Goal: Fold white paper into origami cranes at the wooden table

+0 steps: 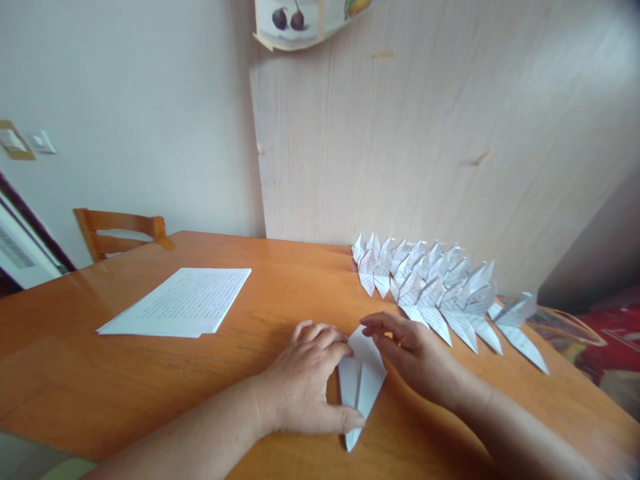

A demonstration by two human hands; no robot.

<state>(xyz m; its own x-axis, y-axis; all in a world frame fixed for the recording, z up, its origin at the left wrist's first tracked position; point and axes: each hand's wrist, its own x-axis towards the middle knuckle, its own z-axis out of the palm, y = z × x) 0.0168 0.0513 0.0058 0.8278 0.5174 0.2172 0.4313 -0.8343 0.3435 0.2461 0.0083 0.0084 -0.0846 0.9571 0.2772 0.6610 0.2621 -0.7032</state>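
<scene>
While the fingers [325,341] of the left hand [305,383] bend down and press on the folded paper [364,387], the thumb lies along the paper's lower edge — pressing, not gripping. The right hand [420,357] is loose and flat, and its fingertips [374,324] touch the paper's top corner. The paper lies flat on the table [150,387], between both hands.

I think the paper could slide on the shiny wood if one hand pushes harder, and then the fold would come out crooked. The right arm is near the row of folded paper shapes [435,287] — a bump could knock them about, and only they are close enough to get in the way. A stack of printed sheets [180,303] lies well apart on the left, with a chair [120,230] behind.
</scene>
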